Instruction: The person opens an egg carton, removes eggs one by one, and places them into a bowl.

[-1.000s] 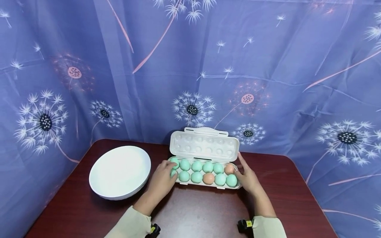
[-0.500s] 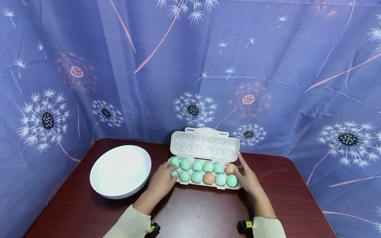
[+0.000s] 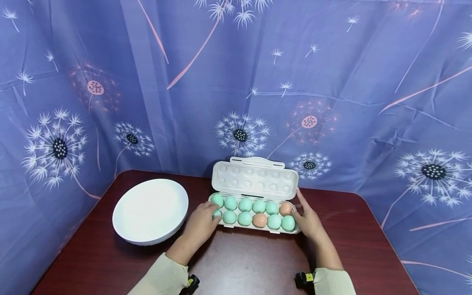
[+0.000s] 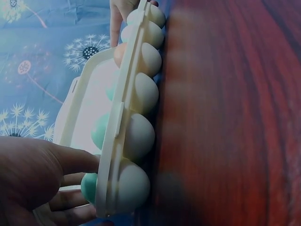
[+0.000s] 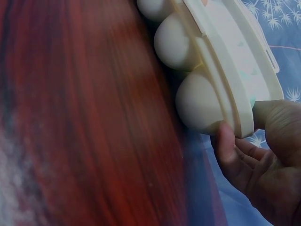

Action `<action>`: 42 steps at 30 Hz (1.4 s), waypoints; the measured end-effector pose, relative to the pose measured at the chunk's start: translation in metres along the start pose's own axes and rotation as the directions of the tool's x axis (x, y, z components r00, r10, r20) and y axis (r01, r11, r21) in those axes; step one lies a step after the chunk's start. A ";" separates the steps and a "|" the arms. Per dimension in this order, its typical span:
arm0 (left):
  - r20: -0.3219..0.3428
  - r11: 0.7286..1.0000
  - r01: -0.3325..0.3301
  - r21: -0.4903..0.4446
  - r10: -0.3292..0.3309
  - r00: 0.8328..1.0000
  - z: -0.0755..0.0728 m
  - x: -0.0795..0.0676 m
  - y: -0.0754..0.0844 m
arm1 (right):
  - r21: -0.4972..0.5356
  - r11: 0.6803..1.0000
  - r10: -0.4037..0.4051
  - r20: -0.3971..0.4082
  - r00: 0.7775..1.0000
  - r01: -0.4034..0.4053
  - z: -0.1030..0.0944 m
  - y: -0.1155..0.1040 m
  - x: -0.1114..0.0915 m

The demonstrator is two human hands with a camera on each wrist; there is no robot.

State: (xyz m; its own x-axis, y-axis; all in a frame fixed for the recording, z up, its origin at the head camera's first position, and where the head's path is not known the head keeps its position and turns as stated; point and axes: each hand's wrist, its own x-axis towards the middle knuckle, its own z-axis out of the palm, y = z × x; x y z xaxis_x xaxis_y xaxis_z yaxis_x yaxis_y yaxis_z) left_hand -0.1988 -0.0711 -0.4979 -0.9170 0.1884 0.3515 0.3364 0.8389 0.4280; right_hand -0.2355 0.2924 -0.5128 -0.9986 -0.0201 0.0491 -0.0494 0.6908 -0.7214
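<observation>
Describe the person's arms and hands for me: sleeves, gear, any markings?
The left sleeve and right sleeve are plain pale cream. A black device with a yellow label shows beside each sleeve. The left hand and right hand wear no gloves.

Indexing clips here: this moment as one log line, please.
egg carton: lid open, eggs inside; left hand: holds left end; right hand: holds right end; white bowl: left of carton

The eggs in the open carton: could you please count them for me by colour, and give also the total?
Green eggs: 10
Orange eggs: 2
Total: 12
</observation>
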 end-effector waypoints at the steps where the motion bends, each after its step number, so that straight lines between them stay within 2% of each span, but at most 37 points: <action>1: -0.001 1.000 -0.003 0.005 0.003 1.000 0.000 0.000 0.000 | 0.001 1.000 0.001 0.000 1.000 -0.001 0.000 0.000 0.000; 8: -0.009 0.999 -0.006 0.038 0.006 1.000 0.000 0.000 -0.001 | 0.008 1.000 -0.011 -0.003 1.000 0.011 -0.001 -0.001 0.000; 15: -0.037 0.999 0.015 0.042 -0.014 0.999 -0.007 0.001 0.002 | 0.006 1.000 -0.025 0.000 1.000 0.025 0.000 -0.002 0.000; 19: -0.066 1.000 0.024 0.007 -0.024 0.998 -0.014 0.003 0.006 | -0.015 1.000 -0.021 -0.012 1.000 0.021 -0.001 -0.001 0.000; 25: -0.145 0.997 0.020 -0.077 -0.031 0.989 -0.025 0.006 0.010 | -0.001 1.000 -0.009 0.002 1.000 0.009 -0.001 -0.001 0.000; 28: -0.166 0.991 0.035 -0.129 -0.056 0.985 -0.033 0.007 0.011 | 0.000 1.000 -0.010 0.006 1.000 0.010 -0.001 -0.001 0.001; 37: -0.252 0.979 0.056 -0.198 -0.106 0.962 -0.053 0.012 -0.001 | -0.013 1.000 0.000 0.013 1.000 0.001 -0.001 -0.001 0.000; 42: -0.232 0.965 0.101 -0.243 -0.159 0.960 -0.064 0.014 -0.009 | -0.008 1.000 0.008 0.007 1.000 -0.008 -0.001 -0.002 -0.001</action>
State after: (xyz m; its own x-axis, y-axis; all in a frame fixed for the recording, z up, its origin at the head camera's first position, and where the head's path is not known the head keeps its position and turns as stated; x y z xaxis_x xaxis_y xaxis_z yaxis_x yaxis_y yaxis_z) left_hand -0.2016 -0.1088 -0.4439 -0.8839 -0.0711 0.4622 0.2837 0.7042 0.6509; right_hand -0.2346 0.2916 -0.5107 -0.9991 -0.0191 0.0384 -0.0409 0.6965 -0.7164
